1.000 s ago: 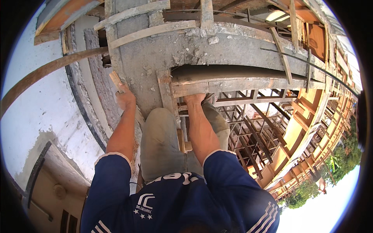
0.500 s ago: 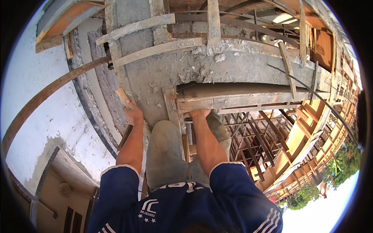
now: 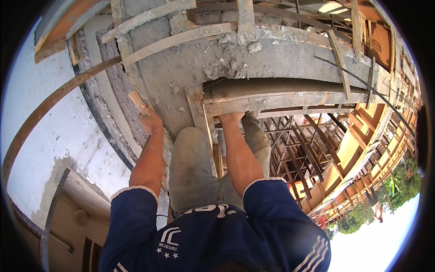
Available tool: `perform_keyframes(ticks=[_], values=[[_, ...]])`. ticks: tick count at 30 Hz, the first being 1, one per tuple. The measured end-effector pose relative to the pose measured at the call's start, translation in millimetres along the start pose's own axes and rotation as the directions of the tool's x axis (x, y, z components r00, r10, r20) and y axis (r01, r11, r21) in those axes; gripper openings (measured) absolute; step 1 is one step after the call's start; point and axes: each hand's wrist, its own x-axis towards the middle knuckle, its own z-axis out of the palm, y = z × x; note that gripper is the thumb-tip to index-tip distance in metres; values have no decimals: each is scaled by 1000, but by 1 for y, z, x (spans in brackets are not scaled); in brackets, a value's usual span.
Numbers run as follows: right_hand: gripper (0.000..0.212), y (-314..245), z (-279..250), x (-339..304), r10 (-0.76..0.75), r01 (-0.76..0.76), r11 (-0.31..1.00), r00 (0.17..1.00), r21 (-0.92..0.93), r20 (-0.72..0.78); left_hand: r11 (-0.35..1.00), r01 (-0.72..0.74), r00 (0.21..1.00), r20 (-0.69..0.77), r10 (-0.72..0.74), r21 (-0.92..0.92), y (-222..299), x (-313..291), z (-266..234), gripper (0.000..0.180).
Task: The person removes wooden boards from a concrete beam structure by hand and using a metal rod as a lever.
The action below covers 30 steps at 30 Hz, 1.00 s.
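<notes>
My left hand [image 3: 151, 121] is closed round a narrow piece of wood [image 3: 136, 99] at the left edge of the concrete slab [image 3: 174, 120]; the wood's pale upper end sticks out past my fingers. To the right, my right hand [image 3: 232, 118] grips the lower edge of a wooden formwork board [image 3: 267, 102], with its fingertips hidden. This board runs along the near side of a dark slot in the concrete. An upright board [image 3: 196, 109] meets it at its left end. My bent knee [image 3: 192, 145] is between my arms, close to the slab.
Long wooden strips [image 3: 176, 43] lie across the slab, with broken concrete lumps [image 3: 254, 47] beyond. A thin dark rod [image 3: 362, 83] slants down on the right. Below the board on the right is a deep drop full of timber props [image 3: 299, 145]. A white wall [image 3: 50, 118] stands left.
The slab and boards sit higher in the view now. My left hand still holds the piece of wood, and my right hand stays at the formwork board.
</notes>
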Motion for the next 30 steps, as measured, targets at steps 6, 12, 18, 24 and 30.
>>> perform_keyframes(ticks=[6, 12, 18, 24, 30], values=[[67, 6, 8, -5, -43, 43, 999, 999, 28, -24, 999, -5, 999, 38, 3, 33, -4, 10, -3, 90], [62, 9, -5, 11, -102, 103, 992, 994, 70, -25, 970, -209, 977, 53, 204, 125, -43, 68, 21, 92], [28, -25, -116, 5, -132, 60, 852, 986, -520, -104, 992, -61, 993, 91, 72, -111, -3, 2, 2, 96], [25, -7, -223, 48, -110, -110, 800, 940, -590, -324, 923, -33, 977, 182, 111, -383, -14, 11, -1, 96], [43, 9, -275, 179, -194, -51, 838, 903, -543, -384, 819, -43, 892, 348, 290, -573, -27, 18, 3, 76]])
